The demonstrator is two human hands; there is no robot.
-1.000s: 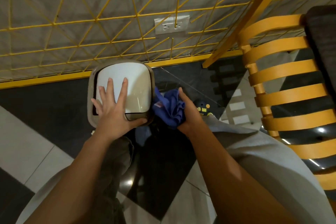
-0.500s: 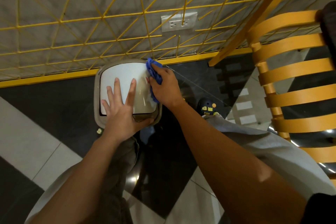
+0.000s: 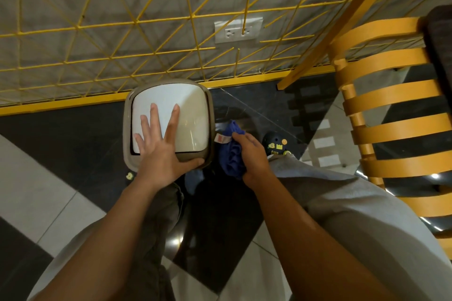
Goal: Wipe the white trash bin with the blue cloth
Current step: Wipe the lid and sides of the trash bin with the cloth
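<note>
The white trash bin [image 3: 188,105], seen from above with a grey rim around its white lid, stands on the dark floor by the wall. My left hand [image 3: 161,151] lies flat on the lid, fingers spread, thumb hooked over the near rim. My right hand [image 3: 252,156] grips the bunched blue cloth [image 3: 231,156] against the bin's right side, below the rim. A small red-and-white tag on the cloth sticks out toward the bin.
A yellow wire grid [image 3: 171,32] covers the grey wall behind the bin, with a white socket [image 3: 238,30]. An orange slatted chair back [image 3: 391,110] stands at the right. My knees in grey trousers and a dark shoe [image 3: 275,143] are below.
My right hand with the cloth went from the bin's right side up to the lid's far right edge, then came back down along the right side. My left hand stayed on the lid.
</note>
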